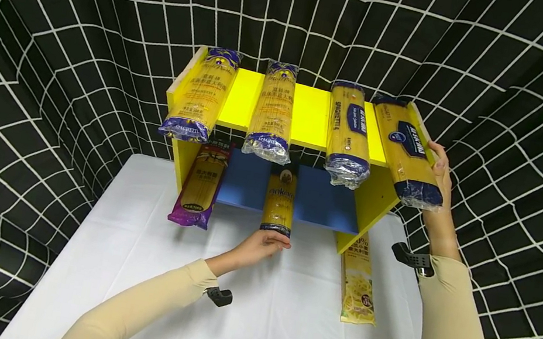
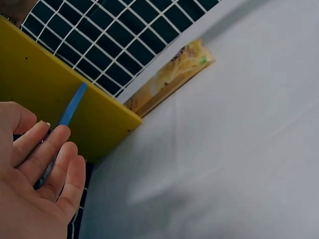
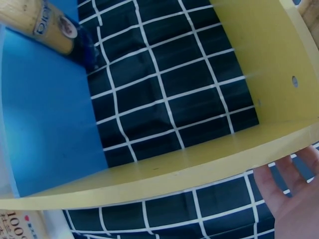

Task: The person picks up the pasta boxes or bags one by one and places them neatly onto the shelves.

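My left hand is at the lower end of a spaghetti pack with a dark label, which lies on the blue shelf board and juts over its front edge. In the left wrist view its fingers are loosely bent, palm up; their contact with the pack is hidden. Against the outer side of the yellow right side panel rests my right hand, beside a blue-ended spaghetti pack on the top board. The right wrist view shows its fingers extended along that panel's outside.
More spaghetti packs lie on the yellow top board. A purple pack sits at the blue board's left end. A yellow noodle pack lies on the white tablecloth at right. Black gridded cloth surrounds the table.
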Action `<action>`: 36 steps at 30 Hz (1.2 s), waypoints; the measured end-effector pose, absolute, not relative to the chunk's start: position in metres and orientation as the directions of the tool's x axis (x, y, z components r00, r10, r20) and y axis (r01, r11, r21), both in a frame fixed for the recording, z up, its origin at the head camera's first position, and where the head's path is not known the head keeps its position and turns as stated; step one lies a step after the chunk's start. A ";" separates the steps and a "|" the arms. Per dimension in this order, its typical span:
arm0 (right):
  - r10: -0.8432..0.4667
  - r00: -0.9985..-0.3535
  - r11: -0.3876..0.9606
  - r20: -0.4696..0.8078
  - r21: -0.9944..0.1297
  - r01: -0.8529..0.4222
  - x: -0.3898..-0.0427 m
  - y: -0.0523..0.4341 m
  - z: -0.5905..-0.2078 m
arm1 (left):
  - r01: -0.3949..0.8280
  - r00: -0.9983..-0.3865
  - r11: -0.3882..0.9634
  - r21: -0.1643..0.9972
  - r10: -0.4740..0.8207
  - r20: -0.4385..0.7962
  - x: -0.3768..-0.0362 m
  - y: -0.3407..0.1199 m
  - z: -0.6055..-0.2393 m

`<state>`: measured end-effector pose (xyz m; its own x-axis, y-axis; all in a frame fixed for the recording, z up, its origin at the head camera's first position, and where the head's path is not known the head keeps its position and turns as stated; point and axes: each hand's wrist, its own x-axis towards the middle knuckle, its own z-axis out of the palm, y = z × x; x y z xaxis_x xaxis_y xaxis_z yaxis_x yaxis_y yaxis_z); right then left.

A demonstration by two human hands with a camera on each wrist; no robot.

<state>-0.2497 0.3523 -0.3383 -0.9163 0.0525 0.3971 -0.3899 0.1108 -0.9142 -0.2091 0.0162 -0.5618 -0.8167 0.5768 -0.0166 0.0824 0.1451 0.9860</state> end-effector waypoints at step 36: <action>0.058 -0.916 0.175 0.396 -0.908 -0.382 -0.248 0.352 -0.336 | 0.131 -0.651 0.357 0.925 0.735 -0.192 -0.148 0.149 -0.596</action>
<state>-0.2481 0.3517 -0.3356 -0.9162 0.0585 0.3964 -0.3815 0.1753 -0.9076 -0.1480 0.1490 -0.5960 -0.6506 0.7348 -0.1919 0.1307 0.3572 0.9248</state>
